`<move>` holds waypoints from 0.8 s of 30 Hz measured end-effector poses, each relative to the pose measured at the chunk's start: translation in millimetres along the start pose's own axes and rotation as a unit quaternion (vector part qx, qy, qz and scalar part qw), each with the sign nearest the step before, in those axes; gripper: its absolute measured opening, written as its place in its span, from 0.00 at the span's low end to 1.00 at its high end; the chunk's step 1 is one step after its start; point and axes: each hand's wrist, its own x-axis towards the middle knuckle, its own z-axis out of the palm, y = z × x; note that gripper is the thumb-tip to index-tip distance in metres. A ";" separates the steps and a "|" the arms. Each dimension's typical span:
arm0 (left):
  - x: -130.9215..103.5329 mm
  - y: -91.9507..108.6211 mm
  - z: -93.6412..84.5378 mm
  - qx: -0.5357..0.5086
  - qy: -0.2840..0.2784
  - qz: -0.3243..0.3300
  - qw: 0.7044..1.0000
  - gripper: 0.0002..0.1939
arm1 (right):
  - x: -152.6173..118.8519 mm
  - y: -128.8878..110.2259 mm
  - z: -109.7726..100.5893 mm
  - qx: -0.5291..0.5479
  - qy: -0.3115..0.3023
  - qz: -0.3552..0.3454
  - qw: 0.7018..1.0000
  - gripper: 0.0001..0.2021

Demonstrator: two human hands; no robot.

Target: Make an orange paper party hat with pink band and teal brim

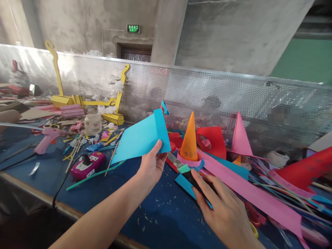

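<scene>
My left hand [153, 164] pinches the lower right edge of a bright blue sheet of paper [137, 136], thumb on top. A folded strip runs down the sheet's right side. In my right hand [223, 204] is a utility knife [190, 178] with a black and teal handle. Its blade points up and left, near my left fingertips; whether it touches the paper I cannot tell. Just beyond the blade stands an orange paper cone [190, 138] with writing, on a pink ring. Beneath the knife a blue strip [190, 188] lies on the table.
A pink glue gun [48, 138], purple power strip [88, 166] and glass jar [92, 123] are at left among scraps. Yellow cardboard shapes [62, 100] stand behind. At right lie a long pink strip [249, 186], a pink cone [241, 138] and a red cone [306, 173]. Perforated metal [220, 90] borders the back.
</scene>
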 end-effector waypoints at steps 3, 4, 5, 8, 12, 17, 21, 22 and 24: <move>-0.4 0.1 0.5 -0.004 0.000 0.003 1.000 0.06 | -0.7 -0.3 -1.0 -0.004 -0.004 0.002 1.000 0.20; -0.6 0.4 0.8 -0.004 0.003 0.001 1.000 0.06 | -1.1 -0.3 -1.4 -0.003 -0.004 0.002 1.000 0.20; -0.8 0.6 1.1 -0.002 0.005 -0.002 1.000 0.05 | -1.5 -0.3 -1.8 -0.001 -0.004 0.001 1.000 0.20; -1.2 1.0 1.6 0.000 0.012 -0.004 1.000 0.06 | -2.3 0.2 -1.7 0.000 -0.004 -0.001 1.000 0.20; -2.9 0.7 1.8 0.001 0.003 0.009 1.000 0.08 | -2.1 0.5 -0.5 -0.010 -0.009 -0.001 1.000 0.20; -7.1 1.3 3.3 0.023 -0.022 0.031 0.999 0.08 | -0.7 -1.1 -4.2 -0.026 -0.001 -0.008 1.000 0.21; -7.8 1.6 4.4 0.021 -0.010 0.040 0.999 0.10 | 0.5 -2.1 -7.5 -0.022 0.000 -0.012 1.000 0.20; -7.6 1.7 4.7 0.019 -0.010 0.040 0.999 0.10 | 0.7 -2.1 -7.6 -0.023 0.000 -0.011 1.000 0.20; -7.0 1.8 5.1 0.017 -0.013 0.041 0.999 0.10 | 0.7 -2.0 -7.2 -0.025 0.002 -0.009 1.000 0.20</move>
